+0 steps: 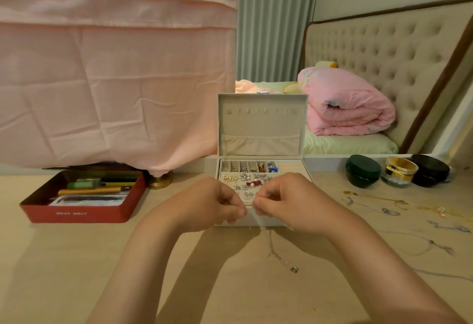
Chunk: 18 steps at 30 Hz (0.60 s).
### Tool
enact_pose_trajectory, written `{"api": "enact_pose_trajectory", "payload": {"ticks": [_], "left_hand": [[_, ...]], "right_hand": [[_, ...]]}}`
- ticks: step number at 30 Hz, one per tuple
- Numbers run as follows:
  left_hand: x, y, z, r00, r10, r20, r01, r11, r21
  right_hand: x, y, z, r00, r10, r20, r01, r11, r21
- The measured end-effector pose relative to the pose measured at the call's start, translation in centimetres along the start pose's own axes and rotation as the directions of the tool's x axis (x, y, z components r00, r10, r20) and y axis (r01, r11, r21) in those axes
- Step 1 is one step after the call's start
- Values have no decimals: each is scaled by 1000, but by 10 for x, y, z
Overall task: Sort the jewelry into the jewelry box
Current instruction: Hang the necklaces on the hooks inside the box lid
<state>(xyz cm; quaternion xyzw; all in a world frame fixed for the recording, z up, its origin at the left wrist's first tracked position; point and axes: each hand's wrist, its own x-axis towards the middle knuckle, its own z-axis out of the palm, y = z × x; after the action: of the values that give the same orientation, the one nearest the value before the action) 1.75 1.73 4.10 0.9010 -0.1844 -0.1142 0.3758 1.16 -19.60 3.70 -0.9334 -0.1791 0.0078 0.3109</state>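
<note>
A beige jewelry box (262,129) stands open at the middle of the table, its lid upright. Its tray holds several earrings and small pieces. In front of the box, my left hand (217,202) and my right hand (284,199) meet fingertip to fingertip, both pinching the top of a thin silver necklace (277,252). The chain hangs down between them and its pendant end rests on the table. Several other gold and silver necklaces (389,205) lie loose on the table to the right.
A red tin (76,213) with pens stands at the left. A dark green jar (363,173), a gold-lidded jar (399,171) and a black jar (431,170) sit at the back right. A pink cloth hangs behind; a bed lies beyond.
</note>
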Motion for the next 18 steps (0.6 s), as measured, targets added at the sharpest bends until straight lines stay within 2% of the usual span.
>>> {"api": "enact_pose_trajectory", "payload": {"ticks": [3, 5, 7, 11, 14, 18], "left_hand": [[1, -5, 1, 998, 19, 57, -17, 999, -32], [4, -8, 4, 993, 33, 115, -18, 992, -125], [4, -9, 6, 988, 47, 145, -14, 975, -222], [3, -7, 1, 992, 69, 103, -29, 935, -353], [10, -8, 1, 995, 94, 25, -59, 791, -609], [10, -13, 3, 987, 146, -69, -130, 462, -877]], "right_hand": [[5, 2, 8, 1000, -5, 13, 3, 991, 131], [6, 3, 11, 1000, 20, 9, -21, 972, 235], [8, 4, 13, 999, 29, -19, -24, 970, 242], [9, 1, 9, 997, 41, -70, -14, 938, 346], [7, -6, 0, 992, 66, -111, 3, 849, 528], [1, -12, -6, 992, 103, -69, -22, 688, 726]]}}
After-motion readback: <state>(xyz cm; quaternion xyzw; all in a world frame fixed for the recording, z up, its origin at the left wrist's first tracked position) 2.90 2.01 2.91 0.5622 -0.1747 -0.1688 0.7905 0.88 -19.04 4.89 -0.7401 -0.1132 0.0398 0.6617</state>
